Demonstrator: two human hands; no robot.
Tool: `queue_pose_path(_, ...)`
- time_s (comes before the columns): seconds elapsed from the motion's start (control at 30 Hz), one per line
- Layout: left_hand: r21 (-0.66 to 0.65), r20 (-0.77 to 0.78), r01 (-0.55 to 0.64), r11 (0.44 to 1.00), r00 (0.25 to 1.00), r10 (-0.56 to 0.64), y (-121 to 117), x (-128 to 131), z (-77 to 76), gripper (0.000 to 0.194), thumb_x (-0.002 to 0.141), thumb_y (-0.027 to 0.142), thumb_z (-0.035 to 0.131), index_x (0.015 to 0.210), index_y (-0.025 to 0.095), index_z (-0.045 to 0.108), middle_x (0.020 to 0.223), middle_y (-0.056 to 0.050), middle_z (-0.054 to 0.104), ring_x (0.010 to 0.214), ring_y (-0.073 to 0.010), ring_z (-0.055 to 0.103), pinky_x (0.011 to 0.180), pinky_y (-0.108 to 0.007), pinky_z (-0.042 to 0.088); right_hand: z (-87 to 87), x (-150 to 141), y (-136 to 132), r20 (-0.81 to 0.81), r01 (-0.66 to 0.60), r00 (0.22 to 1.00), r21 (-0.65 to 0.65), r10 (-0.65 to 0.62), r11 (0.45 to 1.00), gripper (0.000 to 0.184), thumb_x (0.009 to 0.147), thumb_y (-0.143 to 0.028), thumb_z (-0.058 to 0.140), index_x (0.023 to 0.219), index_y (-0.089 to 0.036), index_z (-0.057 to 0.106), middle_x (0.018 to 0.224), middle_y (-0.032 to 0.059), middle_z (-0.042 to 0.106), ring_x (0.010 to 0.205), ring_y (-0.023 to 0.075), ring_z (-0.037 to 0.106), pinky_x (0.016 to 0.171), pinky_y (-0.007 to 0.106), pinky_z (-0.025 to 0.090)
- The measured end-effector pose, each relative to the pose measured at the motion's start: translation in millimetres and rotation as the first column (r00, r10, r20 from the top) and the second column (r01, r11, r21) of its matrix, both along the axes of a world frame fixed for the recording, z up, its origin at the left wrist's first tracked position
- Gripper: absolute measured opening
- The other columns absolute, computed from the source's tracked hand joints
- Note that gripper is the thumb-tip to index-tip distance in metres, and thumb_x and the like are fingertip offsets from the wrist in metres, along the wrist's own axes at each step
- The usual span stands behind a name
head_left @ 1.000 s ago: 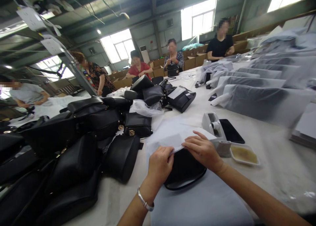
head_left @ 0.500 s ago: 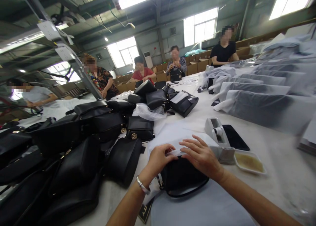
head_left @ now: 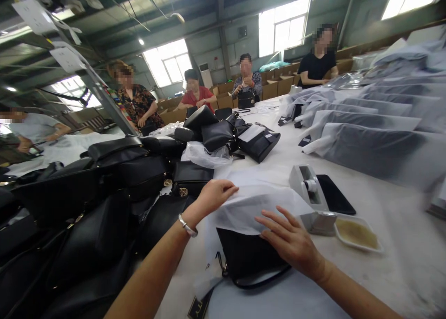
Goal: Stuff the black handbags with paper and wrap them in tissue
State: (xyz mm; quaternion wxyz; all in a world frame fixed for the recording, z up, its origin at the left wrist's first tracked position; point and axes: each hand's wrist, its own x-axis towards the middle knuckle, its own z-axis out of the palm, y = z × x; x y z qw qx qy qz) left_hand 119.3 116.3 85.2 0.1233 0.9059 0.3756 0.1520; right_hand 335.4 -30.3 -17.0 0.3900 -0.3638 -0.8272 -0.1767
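A black handbag [head_left: 247, 256] lies in front of me with its thin strap curved along the near side. A translucent white tissue sheet [head_left: 258, 207] covers the bag's far part. My left hand [head_left: 216, 196] is closed, thumb and fingers pinching the sheet at its left side. My right hand [head_left: 294, 242] lies open with spread fingers over the sheet's near edge and the bag's right side. Beneath the bag's near side is a pale grey-blue sheet [head_left: 265, 300]. A dark tag with gold lettering [head_left: 200, 306] sticks out at the lower left.
Several black handbags [head_left: 94, 235] are heaped on the left. A tape dispenser [head_left: 306, 186], a dark phone [head_left: 336, 193] and a shallow white tray [head_left: 358, 233] stand on the right. Farther back are wrapped bags [head_left: 369, 147] in rows. Several people work across the table.
My left hand has moved away and left with the tissue sheet, which now spreads farther over the bag. My right hand has come slightly nearer. The view has shifted a little.
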Motion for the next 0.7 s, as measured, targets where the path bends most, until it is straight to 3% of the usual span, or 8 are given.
queue_pose_path(0.1,0.112,-0.064,0.003,0.994,0.998,0.004,44.9,7.4,8.0,0.032,0.094,0.041,0.051,0.087,0.021,0.073,0.084,-0.003,0.072,0.077,-0.0171,0.062,0.071,-0.024,0.042,-2.2,0.7,4.1,-0.014,-0.059,0.998,-0.031,0.059,0.998,0.017,0.087,-0.006,0.060,0.097,-0.017,0.068,0.118,0.0084,0.070,0.121,0.0251,0.058,0.111,0.050,0.041)
queue_pose_path(0.23,0.132,-0.113,-0.013,0.991,0.993,0.028,101.2,17.8,-2.0,0.025,0.092,0.037,0.056,0.083,0.020,0.073,0.085,-0.005,0.072,0.081,-0.0200,0.064,0.075,-0.027,0.045,-2.2,1.9,8.6,-0.043,-0.099,0.994,-0.078,0.095,0.992,0.018,0.089,-0.006,0.055,0.099,-0.015,0.067,0.111,0.0097,0.072,0.115,0.0233,0.062,0.103,0.041,0.050)
queue_pose_path(0.3,0.140,-0.119,-0.041,0.989,0.991,0.058,115.5,22.5,-9.5,0.019,0.091,0.031,0.059,0.088,0.018,0.072,0.091,-0.008,0.072,0.086,-0.0220,0.066,0.079,-0.029,0.047,-1.6,3.0,9.9,-0.052,-0.112,0.993,-0.108,0.107,0.988,0.018,0.090,-0.007,0.054,0.099,-0.015,0.067,0.110,0.0096,0.073,0.112,0.0224,0.064,0.101,0.039,0.052)
queue_pose_path(0.37,0.159,-0.100,-0.074,0.985,0.991,0.090,112.3,26.2,-13.0,0.019,0.090,0.025,0.059,0.105,0.018,0.069,0.109,-0.010,0.070,0.100,-0.0244,0.064,0.088,-0.033,0.047,-1.0,4.5,10.8,-0.053,-0.128,0.991,-0.141,0.122,0.982,0.018,0.090,-0.007,0.055,0.100,-0.015,0.067,0.109,0.0103,0.073,0.111,0.0225,0.065,0.100,0.039,0.053)
queue_pose_path(0.47,0.168,-0.007,-0.076,0.983,0.997,0.078,69.9,28.0,-8.6,0.036,0.095,0.029,0.054,0.129,0.021,0.056,0.131,-0.009,0.061,0.118,-0.0225,0.058,0.100,-0.034,0.044,0.0,6.6,11.7,-0.051,-0.148,0.989,-0.174,0.141,0.974,0.018,0.089,-0.007,0.057,0.102,-0.014,0.067,0.110,0.0108,0.073,0.111,0.0230,0.065,0.098,0.039,0.054)
queue_pose_path(0.57,0.067,0.063,0.042,0.997,0.997,-0.046,-3.4,24.2,-6.0,0.037,0.096,0.042,0.049,0.126,0.023,0.058,0.122,-0.005,0.069,0.109,-0.0205,0.065,0.095,-0.033,0.051,0.2,6.1,11.3,-0.056,-0.155,0.988,-0.171,0.147,0.973,0.018,0.090,-0.007,0.056,0.103,-0.014,0.066,0.109,0.0103,0.073,0.109,0.0227,0.065,0.096,0.040,0.055)
queue_pose_path(0.63,0.043,-0.034,0.097,0.994,0.995,-0.095,-53.0,19.6,-15.3,0.042,0.093,0.045,0.054,0.127,0.022,0.057,0.124,-0.007,0.067,0.113,-0.0232,0.063,0.096,-0.038,0.052,-0.6,4.2,11.1,-0.068,-0.150,0.988,-0.162,0.141,0.975,0.018,0.091,-0.008,0.055,0.105,-0.014,0.066,0.108,0.0105,0.073,0.108,0.0226,0.066,0.095,0.040,0.056)
queue_pose_path(0.7,0.090,-0.097,0.091,0.992,0.992,-0.082,-92.7,15.1,-34.2,0.053,0.089,0.046,0.059,0.132,0.016,0.052,0.135,-0.012,0.060,0.125,-0.0273,0.055,0.103,-0.043,0.048,-1.5,2.1,11.4,-0.086,-0.149,0.987,-0.163,0.136,0.975,0.018,0.092,-0.010,0.054,0.106,-0.014,0.065,0.108,0.0107,0.073,0.108,0.0223,0.066,0.094,0.040,0.056)
